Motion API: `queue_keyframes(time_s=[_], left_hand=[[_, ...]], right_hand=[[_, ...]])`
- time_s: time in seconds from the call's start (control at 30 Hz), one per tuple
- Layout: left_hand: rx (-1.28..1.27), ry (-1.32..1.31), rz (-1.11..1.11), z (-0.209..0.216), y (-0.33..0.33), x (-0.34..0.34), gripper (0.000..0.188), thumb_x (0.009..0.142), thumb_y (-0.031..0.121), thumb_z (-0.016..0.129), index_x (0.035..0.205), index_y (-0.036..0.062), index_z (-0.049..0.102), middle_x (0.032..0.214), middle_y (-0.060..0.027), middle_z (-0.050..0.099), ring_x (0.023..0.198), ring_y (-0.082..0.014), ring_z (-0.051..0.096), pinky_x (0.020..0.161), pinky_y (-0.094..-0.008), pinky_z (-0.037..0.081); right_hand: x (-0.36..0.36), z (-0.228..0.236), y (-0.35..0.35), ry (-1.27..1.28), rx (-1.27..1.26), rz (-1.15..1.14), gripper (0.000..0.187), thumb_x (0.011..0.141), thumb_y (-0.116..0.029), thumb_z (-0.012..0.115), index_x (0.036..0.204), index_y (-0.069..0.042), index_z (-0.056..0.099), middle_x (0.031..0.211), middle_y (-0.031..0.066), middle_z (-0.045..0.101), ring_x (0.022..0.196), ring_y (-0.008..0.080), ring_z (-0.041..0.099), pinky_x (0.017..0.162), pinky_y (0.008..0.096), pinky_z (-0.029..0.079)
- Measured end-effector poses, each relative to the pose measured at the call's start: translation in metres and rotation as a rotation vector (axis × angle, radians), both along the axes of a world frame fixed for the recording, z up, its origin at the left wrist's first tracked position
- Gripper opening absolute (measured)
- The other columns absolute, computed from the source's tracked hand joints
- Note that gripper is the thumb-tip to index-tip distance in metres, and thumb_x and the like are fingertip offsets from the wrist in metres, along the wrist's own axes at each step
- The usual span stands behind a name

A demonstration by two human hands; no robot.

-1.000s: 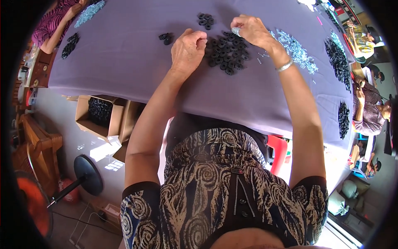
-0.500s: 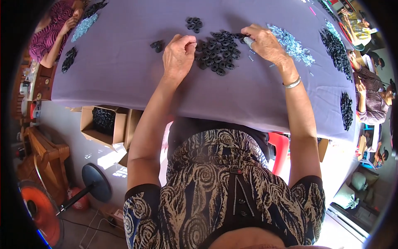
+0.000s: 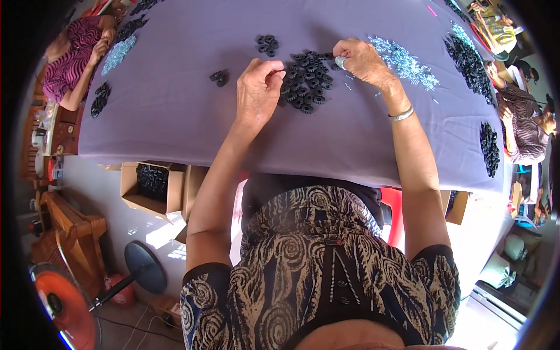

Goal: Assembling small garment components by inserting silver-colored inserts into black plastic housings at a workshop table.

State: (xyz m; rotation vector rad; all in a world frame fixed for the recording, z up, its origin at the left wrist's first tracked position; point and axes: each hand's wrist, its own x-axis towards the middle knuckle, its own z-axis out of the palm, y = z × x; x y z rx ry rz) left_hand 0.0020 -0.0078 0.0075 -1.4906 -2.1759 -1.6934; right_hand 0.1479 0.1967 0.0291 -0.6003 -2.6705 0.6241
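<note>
My left hand (image 3: 260, 93) is closed in a pinch at the left edge of a pile of small black ridged rings (image 3: 304, 81) on the purple tablecloth. What its fingertips hold, if anything, is hidden. Across the pile, my right hand (image 3: 366, 63) has its fingers curled together, with a grey cover on one digit. Dark pieces (image 3: 336, 66) show beside its fingertips; whether they are gripped I cannot tell. Small pale-blue coil springs (image 3: 402, 61) lie spread to the right of that hand. A smaller ring group (image 3: 267, 45) and a little black cluster (image 3: 219, 77) lie farther left.
More black parts (image 3: 490, 149) and springs (image 3: 118, 55) lie along the table's sides. People sit at left (image 3: 76, 52) and right (image 3: 528, 125). Below the table edge stand an open carton (image 3: 153, 189) of black parts, a red chair (image 3: 394, 213) and an orange fan (image 3: 64, 303).
The whole view has shifted a little. My left hand has moved slightly right, closer to the ring pile. My right hand stays beside the springs, fingers still curled.
</note>
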Motion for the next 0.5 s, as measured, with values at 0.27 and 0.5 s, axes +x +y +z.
queue_keyframes(time_s=[0.27,0.5], left_hand=[[0.011,-0.085,-0.059,0.008,0.001,0.015,0.014,0.08,-0.001,0.066,0.093,0.0026,0.066,0.077,-0.0016,0.056,0.067,-0.0073,0.053,0.063,-0.0212,0.044],[0.086,-0.368,-0.288,0.011,0.001,0.03,0.03,0.082,0.0,0.067,0.111,0.0033,0.059,0.093,-0.0033,0.059,0.083,-0.0074,0.057,0.071,-0.0227,0.049]], right_hand=[[0.002,0.002,-0.02,0.346,-0.328,-0.025,0.012,0.076,0.003,0.061,0.087,-0.001,0.061,0.072,0.0034,0.063,0.065,0.0103,0.057,0.061,0.0264,0.047],[0.01,0.015,-0.057,0.465,-0.799,0.203,0.013,0.081,0.002,0.064,0.093,-0.004,0.064,0.084,-0.002,0.063,0.078,0.0058,0.058,0.07,0.0209,0.047]])
